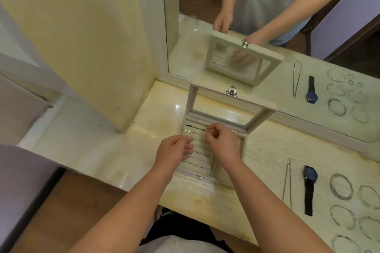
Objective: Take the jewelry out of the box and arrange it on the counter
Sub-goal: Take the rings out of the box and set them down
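Note:
A cream jewelry box [236, 160] stands open on the pale counter [267, 150], its glass-paned lid [232, 104] tilted back toward the mirror. Rows of ring slots inside hold small silver pieces [191, 130]. My right hand [223, 141] hovers over the slots and pinches a small silver piece between thumb and fingertips. My left hand [174, 151] is beside it over the box's left part, fingers curled; I cannot tell whether it holds anything. To the right on the counter lie a chain necklace [287, 181], a blue-faced watch [310, 187] and several silver bangles [342, 188].
A big mirror [267, 26] stands behind the box and repeats the box, the jewelry and a person in a grey shirt. A cream wall panel [92, 47] rises at the left. The counter's front edge runs just past my forearms.

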Available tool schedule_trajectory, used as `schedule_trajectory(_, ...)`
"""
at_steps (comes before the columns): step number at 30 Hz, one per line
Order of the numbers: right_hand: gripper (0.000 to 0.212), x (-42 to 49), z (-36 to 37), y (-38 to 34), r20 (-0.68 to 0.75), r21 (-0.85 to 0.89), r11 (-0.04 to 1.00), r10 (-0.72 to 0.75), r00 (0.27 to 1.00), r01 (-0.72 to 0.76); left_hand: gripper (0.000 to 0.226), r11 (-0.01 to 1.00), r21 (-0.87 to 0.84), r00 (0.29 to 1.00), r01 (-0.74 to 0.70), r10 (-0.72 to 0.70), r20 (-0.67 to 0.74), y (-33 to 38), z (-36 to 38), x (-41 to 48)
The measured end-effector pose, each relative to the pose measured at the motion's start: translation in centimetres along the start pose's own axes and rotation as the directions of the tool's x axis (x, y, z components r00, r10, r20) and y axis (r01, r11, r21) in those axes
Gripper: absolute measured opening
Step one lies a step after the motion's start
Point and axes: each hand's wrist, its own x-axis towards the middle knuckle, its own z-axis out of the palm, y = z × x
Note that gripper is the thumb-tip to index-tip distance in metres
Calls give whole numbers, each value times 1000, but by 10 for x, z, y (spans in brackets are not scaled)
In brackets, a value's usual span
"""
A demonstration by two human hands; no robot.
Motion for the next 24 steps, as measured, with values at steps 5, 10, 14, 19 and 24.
schedule_trajectory(5, 17, 16, 9, -5, 31, -240, 968, -65, 997, 71, 24, 1000, 13, 1000, 10, -10, 16, -5, -3, 0)
schedule_trajectory(10, 10, 22, 16, -2, 42, -361, 926, -102, 994, 110, 23, 1000, 12, 999, 14, -15, 31, 0, 0, 2)
schedule_trajectory(14, 9, 24, 19, -1, 40, -413, 901, -125, 991, 131, 23, 1000, 26, 999, 12, -13, 38, 3, 2, 2)
schedule_trajectory(19, 8, 23, 24, 1, 69, -487, 856, -157, 985, 171, 24, 999, 36, 999, 11, -13, 43, 6, 6, 3)
schedule_trajectory(24, 11, 22, 23, 4, 95, -500, 842, -178, 979, 202, 24, 999, 47, 999, 8, -11, 53, 5, 7, 2)
